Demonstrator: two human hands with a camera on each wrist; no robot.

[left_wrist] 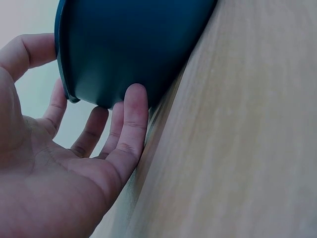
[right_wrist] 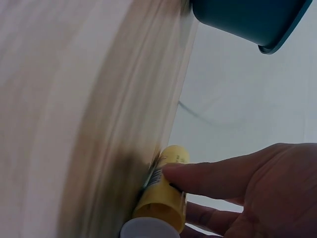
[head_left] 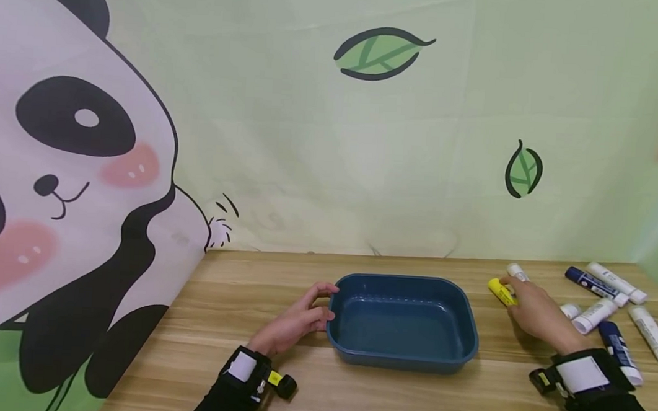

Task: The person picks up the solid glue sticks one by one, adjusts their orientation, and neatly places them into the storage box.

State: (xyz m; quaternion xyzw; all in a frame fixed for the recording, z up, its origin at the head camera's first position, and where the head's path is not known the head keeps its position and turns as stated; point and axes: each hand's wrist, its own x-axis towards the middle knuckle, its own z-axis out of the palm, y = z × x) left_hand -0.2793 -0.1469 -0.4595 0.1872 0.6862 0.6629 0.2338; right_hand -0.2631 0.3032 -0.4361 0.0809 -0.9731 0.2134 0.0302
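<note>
My right hand (head_left: 538, 311) pinches a yellow glue stick (head_left: 502, 292) that lies close to the tabletop. In the right wrist view its yellow barrel (right_wrist: 161, 203) shows a barcode and a white end, with my thumb on one side and fingers partly hidden behind it. My left hand (head_left: 295, 321) touches the left end of a dark blue rectangular tub (head_left: 399, 361). From the left wrist view, loosely bent fingers rest against the tub's outer wall (left_wrist: 124, 49), and one digit meets its rim. Nothing lies inside the tub.
Several white and navy glue sticks lie scattered at the right, among them a white one (head_left: 654, 334) and a navy one (head_left: 621, 351). Another white one (head_left: 517, 271) is just beyond my right hand. A printed panda backdrop (head_left: 310, 136) rises behind the wooden table (head_left: 281, 265).
</note>
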